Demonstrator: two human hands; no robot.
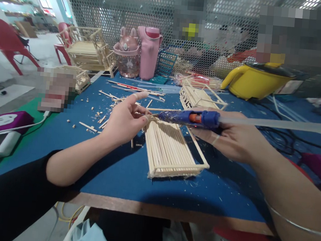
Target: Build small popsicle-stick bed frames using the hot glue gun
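A small model made of wooden sticks (166,147) lies on the blue table, with a slatted floor and thin rails along its edges. My left hand (127,119) pinches its far left corner between thumb and fingers, the index finger raised. In my right hand (232,136) is a blue hot glue gun (190,117), held sideways with the nozzle at that same corner, close to my left fingertips. A long translucent glue stick (280,124) sticks out of the gun's back end. The exact contact between nozzle and wood is partly hidden.
Loose sticks and offcuts (101,119) litter the table left of the model. Behind stand another stick model (199,95), a pink bottle (149,54), a clear pink-rimmed cup (129,61) and a yellow pot (259,82). Cables (277,134) run at the right.
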